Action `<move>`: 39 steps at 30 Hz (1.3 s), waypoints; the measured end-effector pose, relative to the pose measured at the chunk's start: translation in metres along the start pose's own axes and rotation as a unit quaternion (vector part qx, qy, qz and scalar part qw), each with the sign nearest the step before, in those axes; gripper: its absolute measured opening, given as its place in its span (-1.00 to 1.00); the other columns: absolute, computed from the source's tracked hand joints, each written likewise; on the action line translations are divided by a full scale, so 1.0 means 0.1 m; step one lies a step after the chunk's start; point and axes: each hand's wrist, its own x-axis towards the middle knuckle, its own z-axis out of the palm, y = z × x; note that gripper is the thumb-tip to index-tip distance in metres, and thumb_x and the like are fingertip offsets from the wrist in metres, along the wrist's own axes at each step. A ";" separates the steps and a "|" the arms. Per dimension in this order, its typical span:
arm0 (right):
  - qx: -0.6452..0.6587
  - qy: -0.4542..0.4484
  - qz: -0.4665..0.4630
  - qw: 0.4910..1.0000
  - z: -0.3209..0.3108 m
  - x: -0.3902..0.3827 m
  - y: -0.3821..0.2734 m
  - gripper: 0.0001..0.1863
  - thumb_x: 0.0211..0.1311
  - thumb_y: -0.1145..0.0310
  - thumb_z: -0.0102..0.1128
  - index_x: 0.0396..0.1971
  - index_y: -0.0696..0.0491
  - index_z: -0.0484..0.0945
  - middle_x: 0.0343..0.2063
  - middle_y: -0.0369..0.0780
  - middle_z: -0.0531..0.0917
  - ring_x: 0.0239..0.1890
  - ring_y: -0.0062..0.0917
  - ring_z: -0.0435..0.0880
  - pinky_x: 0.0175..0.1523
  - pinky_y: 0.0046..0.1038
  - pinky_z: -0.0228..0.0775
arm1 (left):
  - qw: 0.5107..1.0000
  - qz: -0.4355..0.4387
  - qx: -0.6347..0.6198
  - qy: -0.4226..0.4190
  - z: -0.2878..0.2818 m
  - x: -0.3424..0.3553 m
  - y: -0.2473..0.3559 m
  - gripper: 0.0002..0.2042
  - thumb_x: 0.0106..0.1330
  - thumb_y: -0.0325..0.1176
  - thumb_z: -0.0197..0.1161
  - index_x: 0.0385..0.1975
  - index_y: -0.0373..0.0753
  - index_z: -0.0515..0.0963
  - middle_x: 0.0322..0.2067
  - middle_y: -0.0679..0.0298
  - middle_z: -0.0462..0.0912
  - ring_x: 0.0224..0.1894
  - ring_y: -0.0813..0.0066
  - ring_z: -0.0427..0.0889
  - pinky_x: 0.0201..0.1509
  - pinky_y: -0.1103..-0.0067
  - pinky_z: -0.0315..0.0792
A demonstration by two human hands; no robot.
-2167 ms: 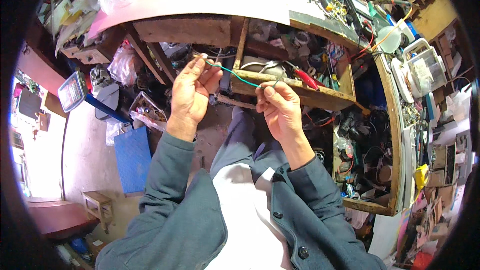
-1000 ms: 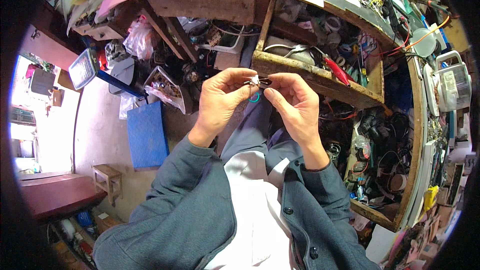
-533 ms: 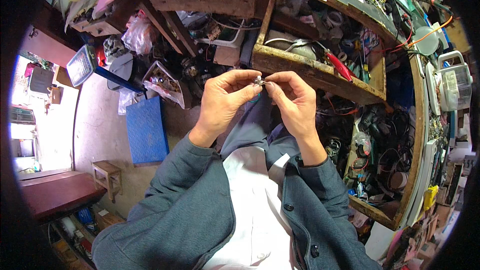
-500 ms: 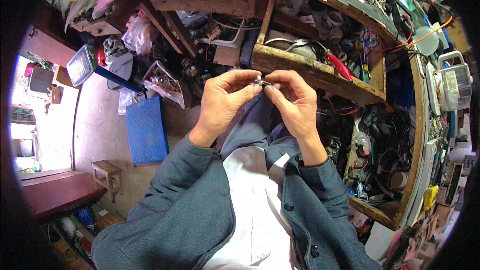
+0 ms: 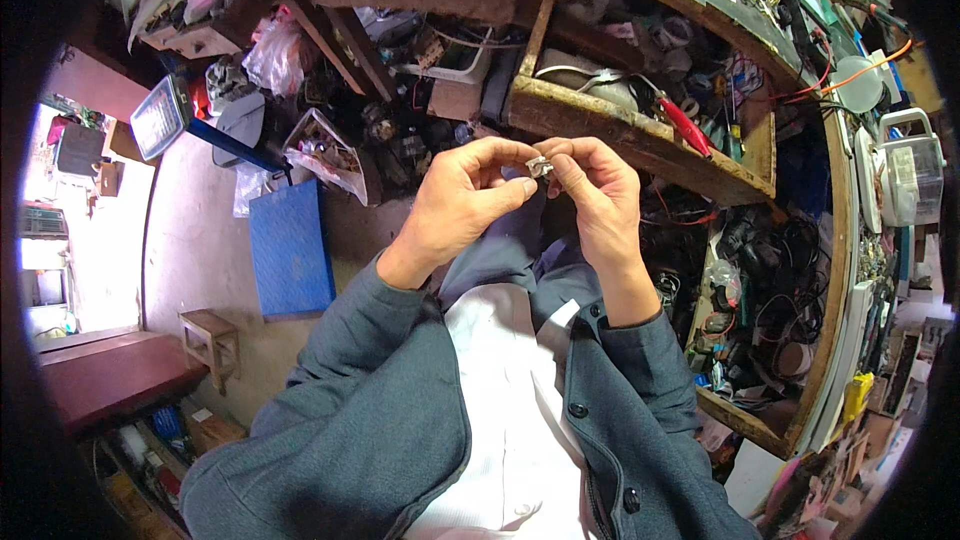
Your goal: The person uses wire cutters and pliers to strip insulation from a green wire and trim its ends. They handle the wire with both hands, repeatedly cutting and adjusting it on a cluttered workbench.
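Between my fingertips, above my lap, is a small silvery metal part (image 5: 540, 167), too small to name more exactly. My left hand (image 5: 465, 190) pinches it from the left with thumb and forefinger. From the other side, my right hand (image 5: 600, 190) grips it with its thumb and fingers, which hide part of it. Just beyond my hands stands an open wooden drawer (image 5: 640, 130) of the bench. A red-handled tool with a pale cord (image 5: 684, 127) lies across the drawer's front edge.
On the left, a blue platform scale (image 5: 290, 250) stands on the floor near a small wooden stool (image 5: 210, 340). A white bin of scraps (image 5: 328, 155) sits behind it. To the right, a wooden-framed compartment holds tangled cables (image 5: 780, 280). A clear plastic container (image 5: 912, 175) rests on the bench.
The metal part has turned between my fingers and shows a broader face. Both hands have shifted slightly right, with the left thumb lower. The whole view has moved a little.
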 end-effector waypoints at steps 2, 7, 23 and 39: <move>-0.006 0.009 0.013 1.000 0.02 0.00 0.00 -0.86 0.40 0.41 0.25 -0.18 0.17 0.65 -0.19 -0.27 0.73 -0.27 -0.75 0.59 -0.19 -0.67 0.42 | 1.000 0.005 -0.028 0.011 0.01 -0.01 0.01 -0.69 0.27 -0.57 0.33 0.03 -0.36 0.60 -0.19 0.30 0.71 -0.19 0.66 0.63 -0.06 0.69 0.52; -0.034 0.001 0.032 0.999 -0.03 -0.01 0.03 -0.84 0.37 0.37 0.30 -0.20 0.16 0.65 -0.35 -0.36 0.68 -0.37 -0.79 0.55 -0.29 -0.69 0.39 | 0.999 0.007 -0.005 0.048 0.00 -0.01 -0.05 -0.77 0.25 -0.56 0.35 -0.10 -0.37 0.65 -0.26 0.34 0.70 -0.30 0.76 0.55 -0.21 0.75 0.45; -0.022 0.035 0.015 0.999 0.03 -0.03 -0.02 -0.88 0.35 0.52 0.27 -0.18 0.21 0.60 -0.33 -0.23 0.70 -0.32 -0.66 0.69 -0.19 -0.57 0.62 | 0.993 0.051 -0.041 0.098 0.09 0.01 -0.11 -0.61 0.19 -0.57 0.43 0.05 -0.37 0.59 -0.26 0.40 0.62 -0.37 0.84 0.45 -0.31 0.82 0.39; 0.343 -0.023 0.133 0.930 -0.03 -0.08 0.14 -0.92 0.42 0.51 0.15 -0.15 0.13 0.55 -0.26 -0.21 0.69 -0.31 -0.58 0.72 -0.19 -0.48 0.66 | 0.994 0.058 -0.046 0.075 0.22 -0.04 -0.16 -0.73 0.38 -0.53 0.28 0.03 -0.48 0.55 -0.19 0.16 0.72 -0.21 0.57 0.69 -0.08 0.64 0.60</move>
